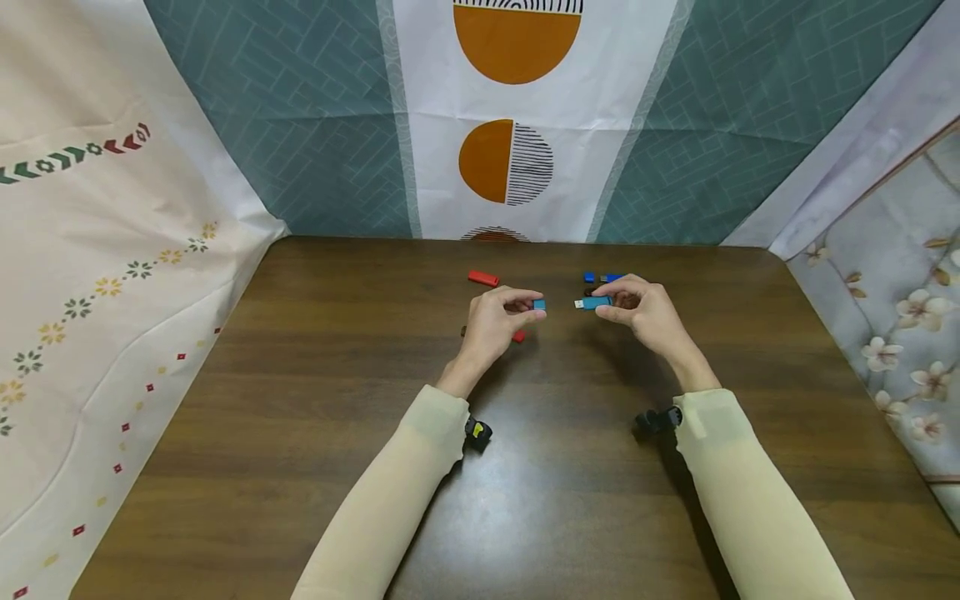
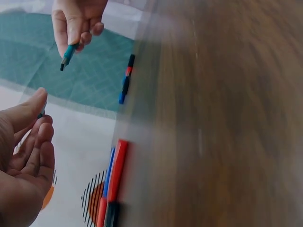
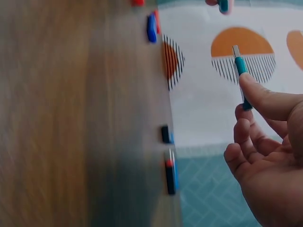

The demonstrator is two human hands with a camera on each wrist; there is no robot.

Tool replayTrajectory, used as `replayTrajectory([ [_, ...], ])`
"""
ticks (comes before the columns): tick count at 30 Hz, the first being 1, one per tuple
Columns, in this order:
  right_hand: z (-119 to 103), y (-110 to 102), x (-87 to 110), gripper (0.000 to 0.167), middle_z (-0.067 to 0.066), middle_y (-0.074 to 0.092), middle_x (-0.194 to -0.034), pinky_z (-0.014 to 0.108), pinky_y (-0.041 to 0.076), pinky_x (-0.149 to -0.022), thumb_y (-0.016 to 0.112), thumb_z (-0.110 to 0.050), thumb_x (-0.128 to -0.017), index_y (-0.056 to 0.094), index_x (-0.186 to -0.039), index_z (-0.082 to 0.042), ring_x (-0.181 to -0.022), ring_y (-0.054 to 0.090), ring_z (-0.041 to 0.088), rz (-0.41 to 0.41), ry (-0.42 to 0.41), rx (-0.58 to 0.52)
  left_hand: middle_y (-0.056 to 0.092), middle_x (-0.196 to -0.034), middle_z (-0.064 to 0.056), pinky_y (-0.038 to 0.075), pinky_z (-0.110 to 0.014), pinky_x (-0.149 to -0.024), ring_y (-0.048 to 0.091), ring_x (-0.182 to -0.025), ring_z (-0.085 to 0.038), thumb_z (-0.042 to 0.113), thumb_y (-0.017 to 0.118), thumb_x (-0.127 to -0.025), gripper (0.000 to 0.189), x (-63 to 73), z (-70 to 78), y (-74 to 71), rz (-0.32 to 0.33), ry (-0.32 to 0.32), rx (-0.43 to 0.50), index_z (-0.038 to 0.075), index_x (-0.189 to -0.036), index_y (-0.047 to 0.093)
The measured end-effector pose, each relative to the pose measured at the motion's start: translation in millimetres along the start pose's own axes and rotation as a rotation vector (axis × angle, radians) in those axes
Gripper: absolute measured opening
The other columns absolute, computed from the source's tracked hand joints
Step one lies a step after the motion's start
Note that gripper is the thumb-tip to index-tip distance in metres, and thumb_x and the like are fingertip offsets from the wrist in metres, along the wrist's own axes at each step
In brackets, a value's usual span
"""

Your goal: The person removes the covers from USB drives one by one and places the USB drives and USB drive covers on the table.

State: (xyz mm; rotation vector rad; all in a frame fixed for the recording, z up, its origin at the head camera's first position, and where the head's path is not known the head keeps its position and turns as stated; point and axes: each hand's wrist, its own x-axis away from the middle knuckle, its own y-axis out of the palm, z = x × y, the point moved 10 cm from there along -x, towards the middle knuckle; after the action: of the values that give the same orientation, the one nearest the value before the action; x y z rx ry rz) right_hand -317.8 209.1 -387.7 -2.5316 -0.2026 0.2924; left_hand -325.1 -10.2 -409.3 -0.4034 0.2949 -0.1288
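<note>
My right hand [image 1: 647, 317] pinches a light-blue USB stick [image 1: 592, 303] between thumb and fingers. Its bare metal plug points left, toward the other hand. Between the thumb and fingers of my left hand [image 1: 492, 327] is a small cap [image 1: 539, 305] of the same blue, mostly covered by the fingertips in the left wrist view. A short gap separates cap and stick, both held above the table. In the right wrist view the stick [image 3: 241, 66] shows teal, metal end up, while only the tip of the cap [image 3: 223, 5] appears at the top edge.
Behind my left hand lies a red stick [image 1: 483, 277]; another red piece [image 1: 518, 336] is partly hidden under that hand. Beyond my right hand are a small blue cap [image 1: 588, 277] and a blue stick [image 1: 611, 277]. A patterned cloth hangs along the wooden table's [image 1: 337, 358] back edge.
</note>
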Motion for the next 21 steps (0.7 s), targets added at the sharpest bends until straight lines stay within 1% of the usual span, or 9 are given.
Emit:
replayTrajectory([
  [2,-4.8,-5.6,3.1,0.025,0.021,0.060,-0.103,0.022,0.043,-0.068,0.073,0.000,-0.096,0.072,-0.119,0.009,-0.083,0.049,0.024,-0.014,0.015,0.000,0.072,-0.095,0.000,0.055,-0.024,-0.076,0.068,-0.086,-0.013,0.020,0.087,-0.087,0.026,-1.0,0.5,5.6,-0.008,-0.006,-0.010,0.012,-0.111,0.082],
  [5,-10.2,-12.2,7.2,0.025,0.022,0.060,-0.104,0.022,0.044,-0.068,0.073,0.000,-0.096,0.071,-0.119,0.011,-0.083,0.050,0.023,-0.022,0.027,0.001,0.071,-0.095,0.000,0.053,-0.022,-0.074,0.066,-0.085,-0.014,0.021,0.086,-0.087,0.026,-3.6,4.0,14.4,-0.023,0.000,-0.024,0.012,-0.111,0.082],
  [9,-6.9,-19.3,6.7,0.026,0.023,0.060,-0.105,0.022,0.044,-0.067,0.072,-0.001,-0.097,0.071,-0.120,0.011,-0.083,0.050,0.023,-0.013,0.034,0.012,0.071,-0.094,-0.002,0.051,-0.020,-0.072,0.064,-0.084,-0.015,0.019,0.085,-0.088,0.025,-11.1,11.3,25.8,-0.033,0.015,-0.018,0.009,-0.111,0.082],
  [12,-2.5,-24.8,4.6,0.026,0.023,0.061,-0.106,0.022,0.044,-0.068,0.072,-0.001,-0.097,0.071,-0.121,0.010,-0.084,0.049,0.024,-0.008,0.047,0.027,0.071,-0.093,-0.001,0.051,-0.019,-0.072,0.063,-0.082,-0.014,0.019,0.086,-0.087,0.024,-17.3,15.5,34.2,-0.038,0.014,-0.010,0.009,-0.108,0.082],
  [14,8.0,-27.9,1.2,0.026,0.024,0.061,-0.105,0.023,0.044,-0.068,0.072,-0.001,-0.098,0.071,-0.122,0.010,-0.085,0.049,0.026,-0.007,0.066,0.043,0.071,-0.092,0.000,0.052,-0.019,-0.071,0.063,-0.082,-0.012,0.020,0.087,-0.086,0.023,-21.6,16.5,40.0,-0.045,0.003,-0.006,0.010,-0.106,0.082],
  [17,32.1,-32.5,-5.3,0.028,0.021,0.061,-0.106,0.025,0.045,-0.069,0.073,-0.005,-0.098,0.071,-0.123,0.007,-0.086,0.049,0.025,-0.006,0.088,0.059,0.070,-0.090,0.001,0.052,-0.020,-0.071,0.063,-0.080,-0.010,0.020,0.088,-0.085,0.022,-28.5,15.8,48.5,-0.054,-0.019,-0.001,0.010,-0.104,0.082],
  [19,49.0,-35.3,-9.7,0.030,0.018,0.061,-0.105,0.026,0.045,-0.069,0.074,-0.009,-0.098,0.071,-0.125,0.006,-0.087,0.049,0.024,-0.006,0.100,0.071,0.071,-0.088,0.001,0.052,-0.021,-0.070,0.063,-0.078,-0.010,0.020,0.088,-0.085,0.023,-33.0,14.4,54.1,-0.059,-0.038,0.000,0.009,-0.104,0.082],
  [21,59.2,-38.3,-12.3,0.032,0.015,0.062,-0.104,0.027,0.044,-0.069,0.075,-0.013,-0.098,0.071,-0.125,0.003,-0.087,0.049,0.022,-0.009,0.105,0.072,0.072,-0.086,0.001,0.052,-0.022,-0.069,0.063,-0.077,-0.011,0.019,0.088,-0.085,0.023,-37.0,12.6,60.0,-0.064,-0.056,0.001,0.008,-0.104,0.082],
])
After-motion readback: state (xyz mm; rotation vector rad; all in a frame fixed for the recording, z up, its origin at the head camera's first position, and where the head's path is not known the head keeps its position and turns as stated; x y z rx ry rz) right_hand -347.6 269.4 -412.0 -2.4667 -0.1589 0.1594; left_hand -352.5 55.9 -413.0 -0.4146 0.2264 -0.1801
